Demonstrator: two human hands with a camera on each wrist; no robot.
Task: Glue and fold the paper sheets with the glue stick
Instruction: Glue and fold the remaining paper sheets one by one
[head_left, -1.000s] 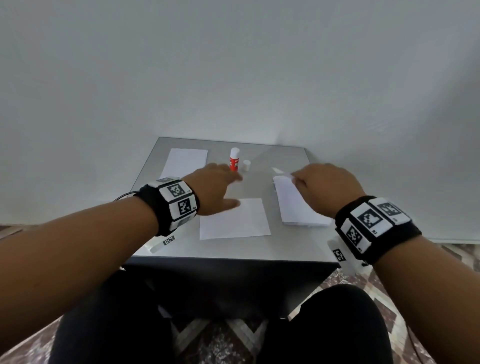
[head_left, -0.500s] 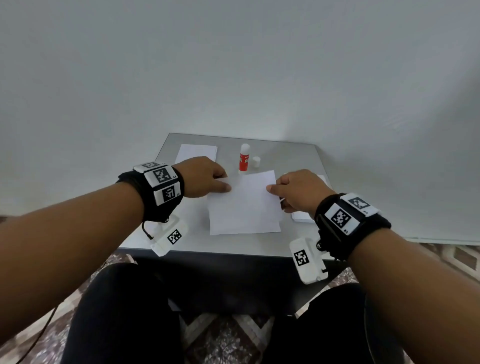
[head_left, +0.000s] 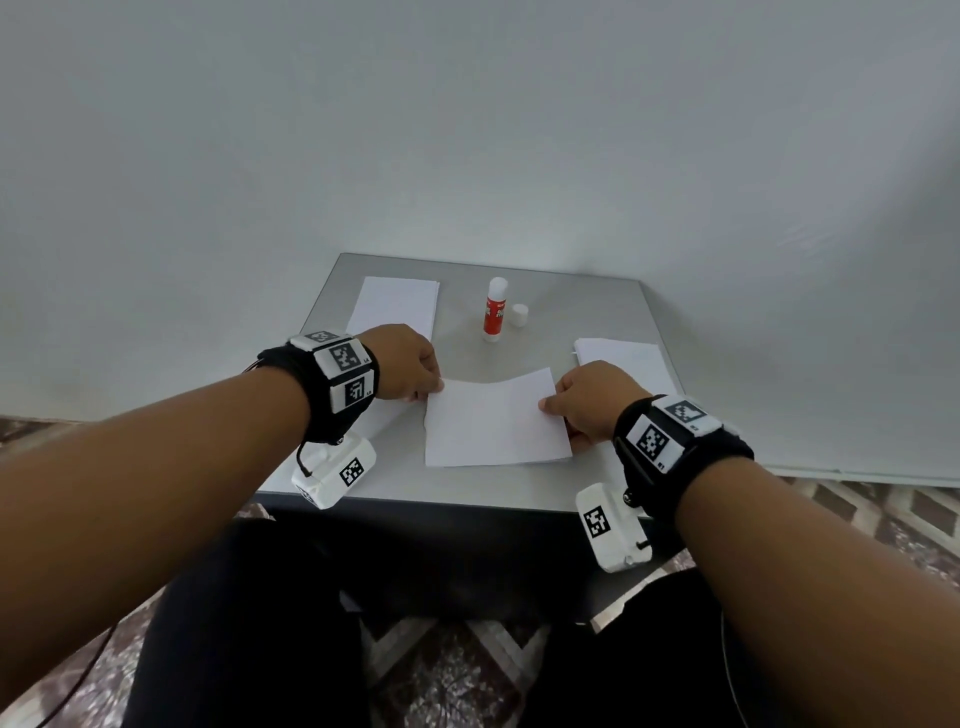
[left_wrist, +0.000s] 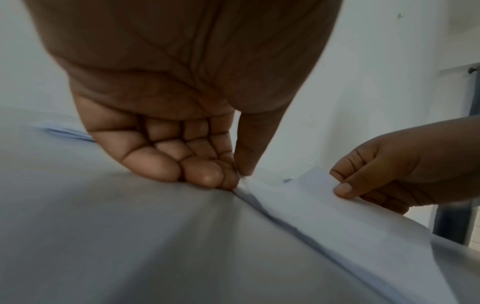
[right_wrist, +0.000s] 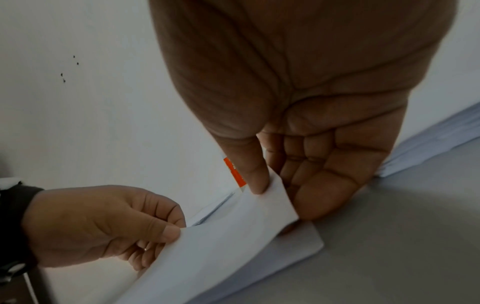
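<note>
A white paper sheet (head_left: 493, 421) is held just over another sheet on the grey table (head_left: 613, 306), its far edge sagging in the middle. My left hand (head_left: 435, 387) pinches its far left corner between thumb and fingers (left_wrist: 207, 176). My right hand (head_left: 545, 404) pinches the far right corner, thumb on top (right_wrist: 255, 181). The sheet (right_wrist: 221, 246) curves between both hands. A red and white glue stick (head_left: 494, 317) stands upright and uncapped behind the sheet, with its white cap (head_left: 518, 315) beside it.
A stack of white sheets (head_left: 397, 306) lies at the far left of the table, another stack (head_left: 623, 358) at the right behind my right hand. White walls close in behind and to the right. The table's front edge runs just past my wrists.
My right hand took a sheet from the right stack and brought it over the middle sheet. My left hand came in and took its left corner. Both hands have drawn toward me.
</note>
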